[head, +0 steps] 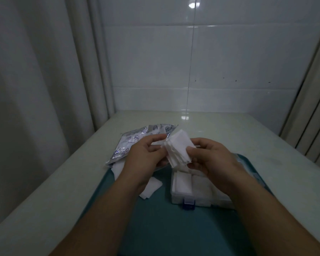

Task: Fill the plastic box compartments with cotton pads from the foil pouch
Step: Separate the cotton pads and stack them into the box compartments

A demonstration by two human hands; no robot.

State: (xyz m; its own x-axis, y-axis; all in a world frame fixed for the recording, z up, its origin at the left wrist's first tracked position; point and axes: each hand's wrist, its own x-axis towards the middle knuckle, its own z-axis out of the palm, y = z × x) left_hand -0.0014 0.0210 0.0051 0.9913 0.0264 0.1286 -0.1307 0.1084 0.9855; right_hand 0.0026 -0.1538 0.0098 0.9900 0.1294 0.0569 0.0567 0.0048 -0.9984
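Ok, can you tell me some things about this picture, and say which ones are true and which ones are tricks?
1. The left hand and the right hand both hold the stack of cotton pads. True.
2. The foil pouch lies to the right of the plastic box. False: it lies to the left of the box, behind the left hand.
3. The plastic box sits on the teal tray. True.
4. No pads lie loose on the tray. False: a few loose pads lie beside the left wrist.
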